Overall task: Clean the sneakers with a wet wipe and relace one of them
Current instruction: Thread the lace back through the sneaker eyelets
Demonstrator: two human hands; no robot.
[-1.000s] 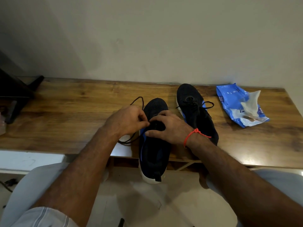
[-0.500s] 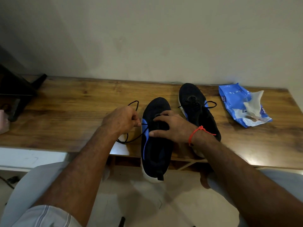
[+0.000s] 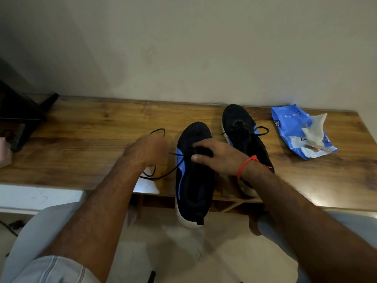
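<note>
On table [image 3: 81,144], two sneakers [image 3: 193,180], one lace [image 3: 161,176]

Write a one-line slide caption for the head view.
Left hand pulls black lace from near black-and-blue sneaker; right hand steadies it.

left hand [image 3: 146,152]: blurred, grip unclear | right hand [image 3: 220,158]: fingers spread, pressing down

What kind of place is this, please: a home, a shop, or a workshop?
Probably a room in a home, though this is not certain. A wooden table stands against a plain painted wall, the floor is pale, and only two sneakers and a blue wipes pack lie out, with no shop goods or tools.
</note>
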